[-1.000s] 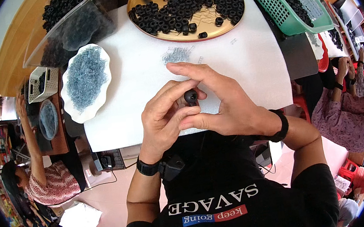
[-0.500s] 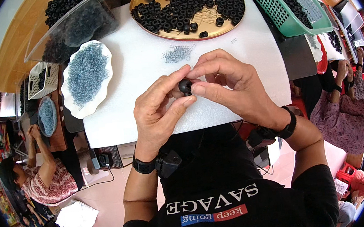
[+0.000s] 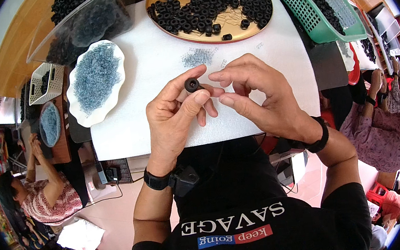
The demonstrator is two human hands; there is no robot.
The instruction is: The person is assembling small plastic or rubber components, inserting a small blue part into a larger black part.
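My left hand (image 3: 172, 113) pinches a small round black rubber-like part (image 3: 189, 87) between thumb and forefinger. Its ringed end with a hole in the middle is turned up. Just to the right, my right hand (image 3: 267, 93) hovers with thumb and fingers apart and nothing visible between them. Both hands are over a white foam sheet (image 3: 146, 74). Beyond them on the sheet lies a small heap of tiny clear bluish pieces (image 3: 198, 57). At the far side, a round gold tray (image 3: 227, 17) bears many black parts like the held one.
A white scalloped plate (image 3: 118, 65) heaped with tiny bluish pieces stands on the left. Behind it is a clear plastic bin (image 3: 125, 18) of black parts. A green basket (image 3: 353, 31) holds more at far right. Other people sit at both sides.
My right hand has let go of the black part and drawn slightly right. The part, now in my left hand alone, has moved up and left and turned its holed end upward.
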